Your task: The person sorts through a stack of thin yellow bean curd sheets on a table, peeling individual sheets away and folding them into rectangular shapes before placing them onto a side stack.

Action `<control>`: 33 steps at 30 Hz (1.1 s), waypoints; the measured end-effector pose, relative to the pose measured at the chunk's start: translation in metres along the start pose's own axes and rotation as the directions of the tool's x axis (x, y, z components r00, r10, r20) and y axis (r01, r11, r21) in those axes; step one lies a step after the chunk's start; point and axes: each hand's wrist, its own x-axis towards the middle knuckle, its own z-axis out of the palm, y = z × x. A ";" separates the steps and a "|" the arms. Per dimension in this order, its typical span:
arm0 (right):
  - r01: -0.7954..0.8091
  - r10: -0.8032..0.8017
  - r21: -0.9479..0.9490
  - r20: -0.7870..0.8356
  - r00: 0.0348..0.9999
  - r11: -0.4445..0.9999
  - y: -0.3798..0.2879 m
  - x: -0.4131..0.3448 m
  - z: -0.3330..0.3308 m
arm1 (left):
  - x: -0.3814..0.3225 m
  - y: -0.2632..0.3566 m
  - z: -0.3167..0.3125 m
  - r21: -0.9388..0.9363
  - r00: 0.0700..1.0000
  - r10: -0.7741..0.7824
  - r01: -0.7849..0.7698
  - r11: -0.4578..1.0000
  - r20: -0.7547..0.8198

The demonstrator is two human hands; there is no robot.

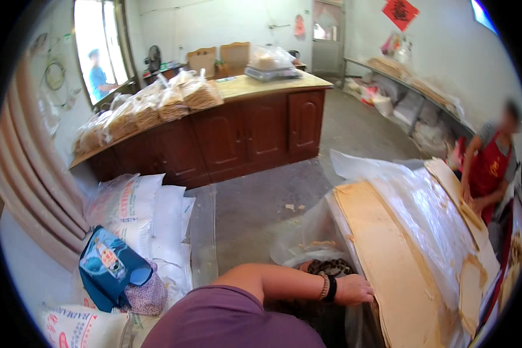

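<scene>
My left hand (354, 289), with a beaded bracelet and a black band at the wrist, reaches to the near edge of a long stack of thin tan flatbread sheets (387, 243). Its fingers are curled against that edge, and whether they grip a sheet cannot be made out. The stack lies on a worktable beside clear plastic sheeting (422, 213). Farther across are a folded tan strip (454, 191) and a smaller tan piece (472, 287). My right hand is out of view.
A co-worker in a red apron (489, 174) stands across the worktable. White sacks (169, 226) are piled at left, a blue printed bag (113, 265) on them. Bagged flatbread stacks (169, 102) and a scale (272, 74) stand on the wooden counter (261, 126).
</scene>
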 end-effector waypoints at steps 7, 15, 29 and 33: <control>0.300 -0.358 -0.405 -0.073 0.931 0.863 -0.001 -0.007 0.048 | -0.077 -0.022 -0.009 -0.050 0.987 -0.152 0.155 0.987 0.050; -0.003 -0.051 -0.590 -0.075 0.996 0.807 -0.034 0.008 0.025 | -0.074 -0.031 -0.005 -0.114 0.958 -0.177 0.206 0.972 0.224; 0.087 -0.097 -0.193 -0.044 0.994 0.977 -0.043 0.087 -0.031 | -0.065 -0.006 -0.025 0.136 0.914 -0.247 0.213 0.968 0.323; 0.043 -0.052 0.063 0.159 0.986 0.997 -0.022 0.009 0.036 | -0.026 0.014 -0.063 0.194 0.822 -0.334 0.274 0.942 0.461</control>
